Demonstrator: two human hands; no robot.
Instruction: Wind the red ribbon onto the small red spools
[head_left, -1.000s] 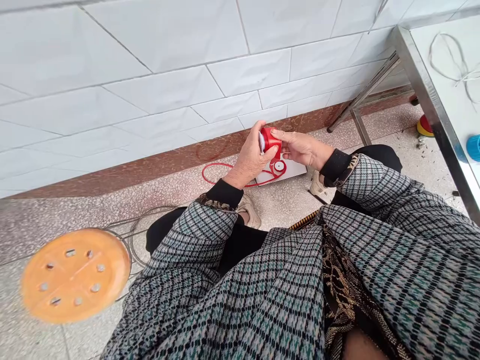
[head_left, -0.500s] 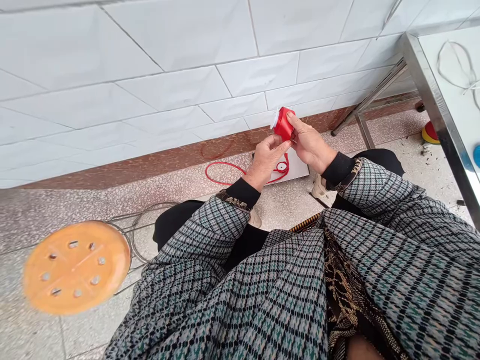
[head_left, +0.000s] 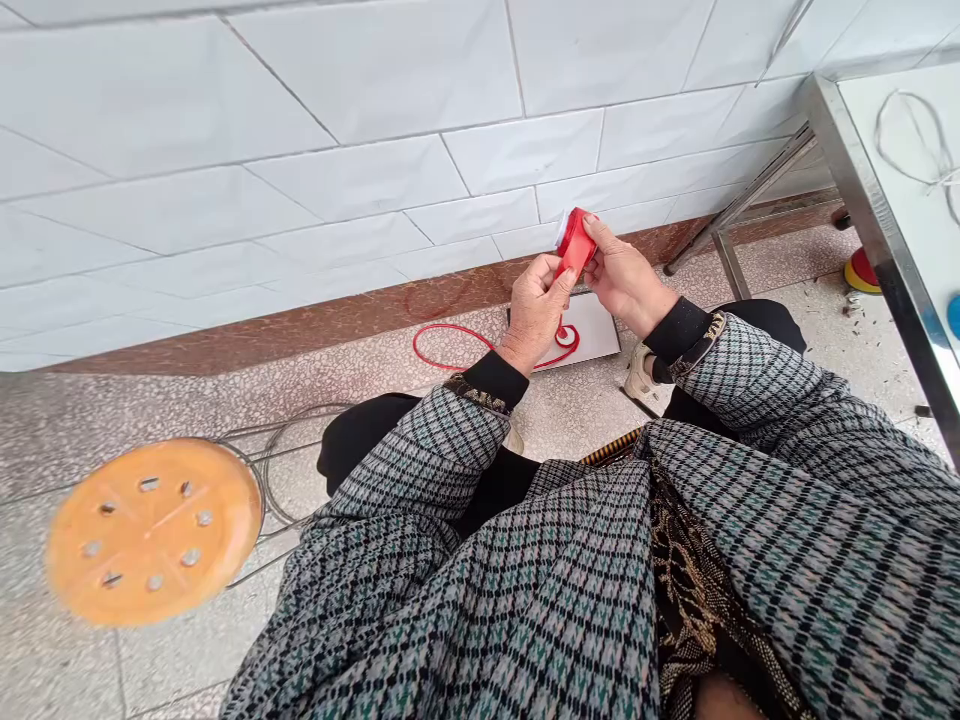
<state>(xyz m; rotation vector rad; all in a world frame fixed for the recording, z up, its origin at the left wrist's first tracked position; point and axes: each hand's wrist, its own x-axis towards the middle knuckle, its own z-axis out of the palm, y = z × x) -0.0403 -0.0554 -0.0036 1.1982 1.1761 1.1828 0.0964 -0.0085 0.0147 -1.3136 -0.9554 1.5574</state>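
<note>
A roll of shiny red ribbon (head_left: 579, 240) with a white rim is held up in front of the tiled wall. My right hand (head_left: 628, 283) grips it from the right, thumb on top. My left hand (head_left: 534, 312) pinches the lower left part of the ribbon between thumb and fingertips, and a flat red strip shows between the two hands. Below them a white flat panel or box (head_left: 596, 333) rests on the floor. A red cord or strip (head_left: 450, 328) loops across it and onto the floor; part of it is hidden behind my left hand.
An orange round stool (head_left: 161, 530) with holes and metal legs stands at left. To the right is a metal-framed table (head_left: 862, 190) with a pale cable (head_left: 911, 95) on it. Under it lies a red and yellow round object (head_left: 862, 270). The tiled wall (head_left: 420, 70) rises ahead.
The roll has tilted and shifted slightly right. My left hand has moved a little right and up with it, and a wider flat strip of red ribbon now shows at its fingertips.
</note>
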